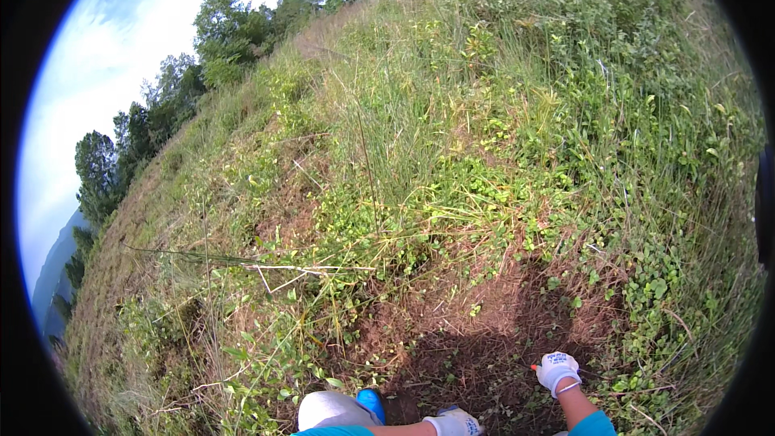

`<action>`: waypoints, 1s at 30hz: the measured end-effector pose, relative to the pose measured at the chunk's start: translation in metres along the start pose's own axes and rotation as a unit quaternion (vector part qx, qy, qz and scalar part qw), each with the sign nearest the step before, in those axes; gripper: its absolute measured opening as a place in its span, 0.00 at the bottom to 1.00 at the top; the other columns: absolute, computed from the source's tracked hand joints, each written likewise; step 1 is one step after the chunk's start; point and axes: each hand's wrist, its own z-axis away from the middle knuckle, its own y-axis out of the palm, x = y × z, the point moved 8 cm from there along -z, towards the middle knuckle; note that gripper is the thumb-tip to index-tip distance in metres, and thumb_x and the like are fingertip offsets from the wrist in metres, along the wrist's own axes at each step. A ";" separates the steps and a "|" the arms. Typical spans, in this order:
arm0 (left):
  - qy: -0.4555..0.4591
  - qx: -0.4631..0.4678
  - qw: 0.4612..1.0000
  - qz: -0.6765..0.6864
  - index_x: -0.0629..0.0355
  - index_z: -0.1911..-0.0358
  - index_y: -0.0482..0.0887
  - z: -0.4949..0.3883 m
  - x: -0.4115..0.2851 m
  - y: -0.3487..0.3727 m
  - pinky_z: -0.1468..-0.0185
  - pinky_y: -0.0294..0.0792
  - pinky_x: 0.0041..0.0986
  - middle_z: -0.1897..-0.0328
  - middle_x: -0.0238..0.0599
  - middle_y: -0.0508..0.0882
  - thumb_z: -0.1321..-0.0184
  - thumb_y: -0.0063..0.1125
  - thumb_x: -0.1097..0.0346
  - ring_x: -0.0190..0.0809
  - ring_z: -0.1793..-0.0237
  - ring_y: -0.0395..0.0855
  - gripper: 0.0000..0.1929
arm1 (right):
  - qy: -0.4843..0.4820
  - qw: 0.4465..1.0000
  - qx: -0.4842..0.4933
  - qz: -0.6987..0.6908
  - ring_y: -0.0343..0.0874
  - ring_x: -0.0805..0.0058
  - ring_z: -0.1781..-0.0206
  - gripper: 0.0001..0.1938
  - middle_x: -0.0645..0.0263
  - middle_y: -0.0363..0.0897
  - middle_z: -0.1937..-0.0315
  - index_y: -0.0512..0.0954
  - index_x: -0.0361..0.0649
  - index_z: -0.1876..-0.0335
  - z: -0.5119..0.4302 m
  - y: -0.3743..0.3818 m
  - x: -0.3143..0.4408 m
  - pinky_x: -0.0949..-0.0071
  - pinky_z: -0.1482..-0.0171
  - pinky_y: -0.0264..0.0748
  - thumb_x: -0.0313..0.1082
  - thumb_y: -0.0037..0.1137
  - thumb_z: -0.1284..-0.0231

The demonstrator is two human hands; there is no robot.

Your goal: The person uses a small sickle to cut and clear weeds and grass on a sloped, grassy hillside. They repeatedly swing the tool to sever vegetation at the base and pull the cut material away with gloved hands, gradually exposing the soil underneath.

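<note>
My right hand (557,370), in a white work glove with blue print, is at the lower right above shaded ground; its fingers are curled, and a small orange-red tip of something shows at their left side. My left hand (455,422), also in a white glove with blue print, is low at the bottom edge, partly cut off; whether it holds anything cannot be told. Under and between the hands lies brown soil (478,369) with dry plant litter and small green leaves. A blue boot (371,404) and a grey-clad knee (333,410) show left of my left hand.
A grassy, weedy slope (393,133) rises in front. Dry pale twigs (315,267) lie across weeds at left of centre. Tall grass and leafy plants (660,284) stand close on the right. Trees (224,30) line the slope's upper left edge.
</note>
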 end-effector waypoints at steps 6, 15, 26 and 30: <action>0.008 0.038 0.999 0.006 0.60 0.51 0.75 -0.001 -0.001 -0.001 0.63 0.75 0.43 0.70 0.50 0.82 0.43 0.53 0.52 0.55 0.67 0.83 0.22 | 0.005 1.000 -0.010 -0.008 0.81 0.58 0.52 0.20 0.56 0.82 0.57 0.82 0.45 0.57 0.008 -0.010 0.002 0.62 0.52 0.77 0.53 0.51 0.41; 0.010 0.048 0.999 0.000 0.60 0.51 0.75 -0.003 0.000 0.000 0.65 0.75 0.43 0.71 0.49 0.82 0.42 0.53 0.53 0.55 0.67 0.83 0.21 | 0.013 1.000 0.014 -0.011 0.81 0.58 0.51 0.18 0.56 0.82 0.55 0.83 0.45 0.57 0.007 -0.011 0.000 0.63 0.52 0.77 0.51 0.52 0.40; 0.017 0.051 0.999 -0.011 0.61 0.53 0.75 -0.008 0.000 0.004 0.65 0.75 0.43 0.72 0.49 0.82 0.42 0.54 0.51 0.54 0.68 0.83 0.21 | 0.006 1.000 0.000 -0.017 0.81 0.58 0.52 0.18 0.56 0.82 0.55 0.83 0.45 0.57 0.007 -0.011 0.000 0.63 0.52 0.77 0.51 0.52 0.40; 0.023 0.050 0.998 -0.017 0.61 0.52 0.74 -0.010 0.002 0.009 0.64 0.75 0.43 0.70 0.49 0.82 0.42 0.54 0.51 0.54 0.67 0.83 0.22 | 0.013 1.000 0.010 -0.019 0.81 0.59 0.51 0.20 0.55 0.82 0.55 0.82 0.45 0.56 0.006 -0.011 -0.002 0.64 0.51 0.77 0.53 0.51 0.40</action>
